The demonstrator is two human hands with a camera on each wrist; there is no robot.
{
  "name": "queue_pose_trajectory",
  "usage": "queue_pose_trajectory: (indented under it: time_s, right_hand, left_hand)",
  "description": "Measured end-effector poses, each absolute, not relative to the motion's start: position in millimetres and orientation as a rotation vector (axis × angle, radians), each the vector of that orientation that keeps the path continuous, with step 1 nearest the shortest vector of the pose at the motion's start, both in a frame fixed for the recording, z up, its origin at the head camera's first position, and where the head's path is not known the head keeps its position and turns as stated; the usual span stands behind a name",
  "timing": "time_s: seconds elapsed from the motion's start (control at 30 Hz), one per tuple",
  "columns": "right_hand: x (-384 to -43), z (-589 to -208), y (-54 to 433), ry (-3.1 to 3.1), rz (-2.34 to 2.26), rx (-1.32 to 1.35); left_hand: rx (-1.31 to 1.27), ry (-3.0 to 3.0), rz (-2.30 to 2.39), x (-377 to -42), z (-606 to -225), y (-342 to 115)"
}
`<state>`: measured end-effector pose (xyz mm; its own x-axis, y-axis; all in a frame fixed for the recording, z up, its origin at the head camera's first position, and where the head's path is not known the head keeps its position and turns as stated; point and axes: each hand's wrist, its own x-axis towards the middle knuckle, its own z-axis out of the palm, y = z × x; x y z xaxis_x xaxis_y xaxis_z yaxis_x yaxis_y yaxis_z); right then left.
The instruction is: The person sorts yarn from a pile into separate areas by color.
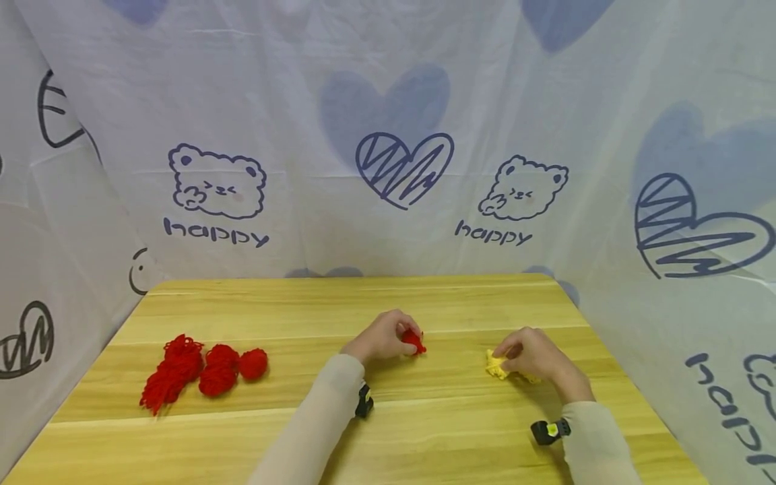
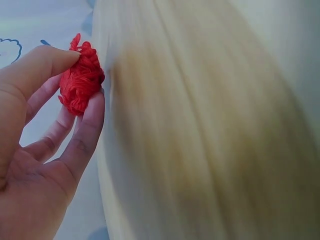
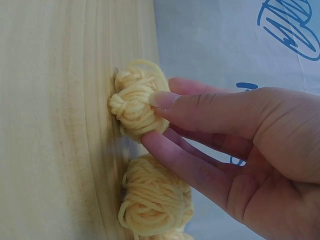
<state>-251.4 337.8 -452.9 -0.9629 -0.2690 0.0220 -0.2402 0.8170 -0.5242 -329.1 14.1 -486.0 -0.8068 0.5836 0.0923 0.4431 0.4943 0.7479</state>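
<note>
My left hand [image 1: 388,335] pinches a small red yarn ball [image 2: 81,80] between thumb and fingers, lifted off the table near its middle. On the right side, my right hand [image 1: 533,353] has thumb and fingertips around a small yellow yarn ball [image 3: 137,104], which sits at the table surface. Just beside that ball lies a bigger yellow yarn bundle [image 3: 156,197]; in the head view the hand mostly covers it. At the left of the table three red yarn pieces form a row: a long loose skein [image 1: 172,374], a medium bundle [image 1: 219,370] and a round ball [image 1: 253,364].
The light wooden table [image 1: 424,431] has its far edge against a white cloth [image 1: 315,202] printed with hearts and bears. More cloth hangs along the left and right sides. A black wrist camera [image 1: 548,432] is strapped to the right forearm, another [image 1: 364,400] to the left.
</note>
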Motion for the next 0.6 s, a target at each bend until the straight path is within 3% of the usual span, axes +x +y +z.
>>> queue_pose_trajectory:
  time_s: [0.6]
  right_hand:
    - [-251.7, -454.7, 336.7, 2.932, -0.859, -0.407]
  left_hand:
    - [1.005, 2.602, 1.150, -315.8, -464.9, -23.7]
